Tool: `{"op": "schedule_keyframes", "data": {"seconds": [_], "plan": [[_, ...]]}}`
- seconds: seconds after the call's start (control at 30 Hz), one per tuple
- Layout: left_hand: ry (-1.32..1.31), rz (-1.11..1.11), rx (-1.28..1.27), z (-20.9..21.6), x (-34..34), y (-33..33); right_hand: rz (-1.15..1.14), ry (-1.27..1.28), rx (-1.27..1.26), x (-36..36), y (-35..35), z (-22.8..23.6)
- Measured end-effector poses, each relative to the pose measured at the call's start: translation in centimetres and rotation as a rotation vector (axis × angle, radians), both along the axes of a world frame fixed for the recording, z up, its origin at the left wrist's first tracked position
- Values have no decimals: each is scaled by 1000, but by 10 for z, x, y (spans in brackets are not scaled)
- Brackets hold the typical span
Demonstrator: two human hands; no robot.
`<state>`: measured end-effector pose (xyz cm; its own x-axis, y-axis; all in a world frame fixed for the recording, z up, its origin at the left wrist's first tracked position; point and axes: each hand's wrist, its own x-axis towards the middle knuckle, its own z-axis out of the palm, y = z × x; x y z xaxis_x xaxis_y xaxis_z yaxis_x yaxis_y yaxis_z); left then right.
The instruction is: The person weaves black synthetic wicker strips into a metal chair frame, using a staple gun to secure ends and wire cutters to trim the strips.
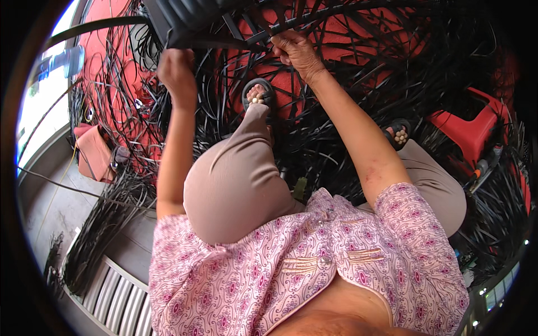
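Black woven work [196, 19], with a solid ribbed panel and an open strip lattice, was positioned at the top of the view, ahead of the person. The hands were held apart. The left hand [176, 73] was curled just below the panel's lower corner; whether anything was gripped there could not be told. By the right hand [296, 53], the lattice's lower edge was pinched between thumb and fingers. Loose black strips [109, 235] were strewn over a red floor covering [94, 40] and around the sandalled feet [258, 94]. A red plastic stool [471, 126] was seen at the right.
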<state>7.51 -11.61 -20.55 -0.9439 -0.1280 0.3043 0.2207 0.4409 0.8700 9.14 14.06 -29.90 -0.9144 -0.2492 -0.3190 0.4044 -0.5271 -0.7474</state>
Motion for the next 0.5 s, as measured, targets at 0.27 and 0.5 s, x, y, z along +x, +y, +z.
{"op": "schedule_keyframes", "data": {"seconds": [0.27,0.5], "plan": [[-540,-531,-3,-32,42,91,-28,45,23,1,8,-1],[-695,-136,435,-70,39,117,49,65,122,-6,10,-11]]}}
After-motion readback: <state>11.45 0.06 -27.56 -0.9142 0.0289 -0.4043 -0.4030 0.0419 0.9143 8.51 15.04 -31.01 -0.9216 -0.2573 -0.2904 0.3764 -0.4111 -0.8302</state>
